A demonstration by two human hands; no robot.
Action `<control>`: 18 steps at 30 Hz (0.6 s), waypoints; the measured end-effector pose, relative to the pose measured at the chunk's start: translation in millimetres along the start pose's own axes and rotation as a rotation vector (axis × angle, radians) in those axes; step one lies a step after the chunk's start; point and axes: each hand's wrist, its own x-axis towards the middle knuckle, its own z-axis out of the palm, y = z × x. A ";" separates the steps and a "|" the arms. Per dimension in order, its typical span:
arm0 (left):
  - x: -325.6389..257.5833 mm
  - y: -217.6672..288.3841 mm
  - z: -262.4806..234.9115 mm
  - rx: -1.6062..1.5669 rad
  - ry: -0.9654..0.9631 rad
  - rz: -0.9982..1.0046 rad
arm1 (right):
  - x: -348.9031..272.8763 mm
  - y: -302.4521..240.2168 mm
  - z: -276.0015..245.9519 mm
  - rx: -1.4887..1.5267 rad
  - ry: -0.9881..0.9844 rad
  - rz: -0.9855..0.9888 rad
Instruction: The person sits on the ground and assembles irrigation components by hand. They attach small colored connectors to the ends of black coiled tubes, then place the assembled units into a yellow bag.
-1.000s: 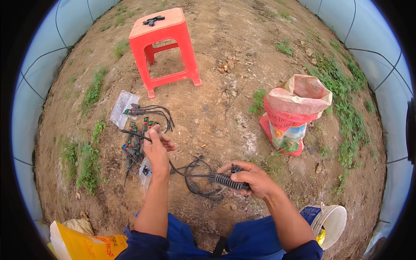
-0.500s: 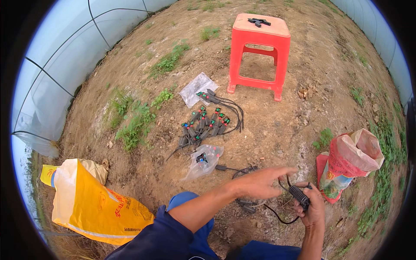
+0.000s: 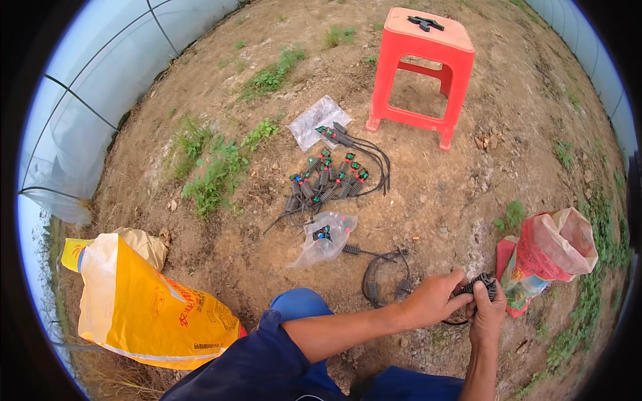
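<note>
My right hand [image 3: 485,319] is closed around a black ribbed cylinder [image 3: 484,285], its thumb pressed on the side. Against it, my left hand [image 3: 435,299] pinches by the thumb and fingers at a thin black tube, mostly hidden by the fingers. A stretch of this tube loops below the two hands. Left of them on the soil lies a loose coil of thin black tubing [image 3: 366,275] with similar ribbed pieces. Farther off is a heap of ribbed pieces with green and red sprinkler heads [image 3: 326,179]. A clear plastic bag [image 3: 319,248] beside it holds small dark and blue parts.
A red plastic stool [image 3: 386,83] stands at the back with black parts [image 3: 425,23] on its seat. An open yellow sack [image 3: 134,307] is at the left, a red-and-white sack [image 3: 545,244] at the right. Another clear bag [image 3: 309,127] lies flat near weeds [image 3: 217,174].
My left hand has come down and in from above the ribbed cylinder, its outstretched fingers now closed against it. The right hand has tilted the cylinder more upright. The view has shifted slightly.
</note>
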 end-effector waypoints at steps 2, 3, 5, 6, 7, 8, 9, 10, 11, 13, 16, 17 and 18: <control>-1.8 2.1 0.2 -0.006 -0.095 -0.027 | -0.8 -5.3 6.4 -0.058 0.026 -0.037; -2.5 2.8 -0.3 -0.010 -0.144 -0.039 | 2.0 -2.6 3.5 -0.083 0.014 -0.098; 0.6 -4.8 -10.4 0.174 -0.258 -0.065 | 10.3 4.7 -4.5 -0.132 -0.011 -0.219; 5.9 -4.6 -18.4 0.262 -0.318 -0.076 | 9.3 3.2 -5.8 -0.111 0.008 -0.213; 12.8 -7.2 -36.4 0.377 -0.389 -0.196 | 7.2 -1.0 -5.2 -0.092 0.028 -0.209; 15.2 -3.5 -62.4 0.499 -0.460 -0.320 | 4.5 -5.9 -5.4 -0.065 0.046 -0.201; 4.5 -26.5 -89.2 0.596 -0.397 -0.335 | 0.9 -12.8 -4.6 -0.064 -0.016 -0.145; 0.1 -39.3 -120.8 0.692 -0.402 -0.405 | -3.6 -20.9 -6.6 -0.065 -0.066 -0.091; -11.3 -69.8 -151.3 0.823 -0.319 -0.417 | -7.8 -22.9 -7.6 -0.060 -0.121 -0.037; -39.3 -126.5 -206.6 0.966 -0.045 -0.452 | -9.5 -15.4 -16.7 -0.054 -0.144 0.034; -87.7 -181.6 -237.6 0.960 0.166 -0.386 | -14.5 -14.8 -10.1 -0.076 -0.169 0.118; -100.7 -202.1 -240.0 0.946 0.173 -0.363 | -16.9 -12.7 -8.4 -0.078 -0.188 0.145; -100.0 -211.7 -237.1 0.925 0.180 -0.330 | -18.5 -11.7 -7.6 -0.086 -0.200 0.164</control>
